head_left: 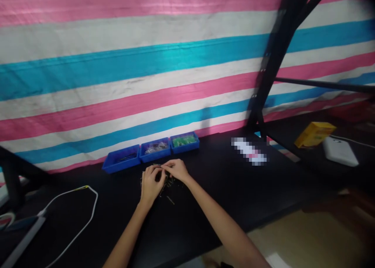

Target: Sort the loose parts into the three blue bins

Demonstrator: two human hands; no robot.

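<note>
My left hand (pixel 151 183) is curled, thumb and fingers pinched together, over a loose pile of small, thin, brassy screw-like pieces (pixel 169 183) on the black table (pixel 205 205). From the right, my right hand (pixel 177 169) meets it with its fingers closed in a pinch at the left fingertips. A thin sliver shows near the touching fingertips, too small to name. One thin piece (pixel 170 200) lies apart, just in front of the pile. Part of the pile is hidden behind my hands.
Behind my hands stand three joined blue bins: one with dark thin pieces (pixel 127 158), one with clear bagged parts (pixel 156 147), one with green parts (pixel 184 140). A white cable (pixel 95 205) loops at left. Right are a blurred-out white item (pixel 249 150), a yellow box (pixel 315 134) and a white device (pixel 340 150).
</note>
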